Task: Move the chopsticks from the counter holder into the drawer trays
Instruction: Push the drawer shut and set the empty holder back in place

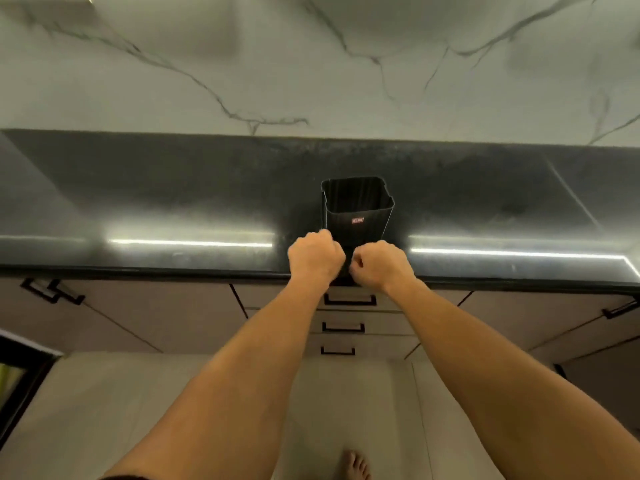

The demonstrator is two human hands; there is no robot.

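Note:
A black, ribbed, square holder [358,211] with a small red label stands on the dark counter, and its inside looks dark with no chopsticks showing. Just in front of it, over the counter's front edge, my left hand [315,258] and my right hand [379,265] are both curled into fists, almost touching. Nothing can be made out inside either fist. The gap between them is dark like the counter. Below the hands, the top drawer [349,300] and two more drawers under it are closed.
The dark counter [173,202] runs the full width under a marble-patterned wall [311,64]. Cabinet doors with black handles [52,291] flank the drawers. A bare foot [355,465] stands on the light tiled floor.

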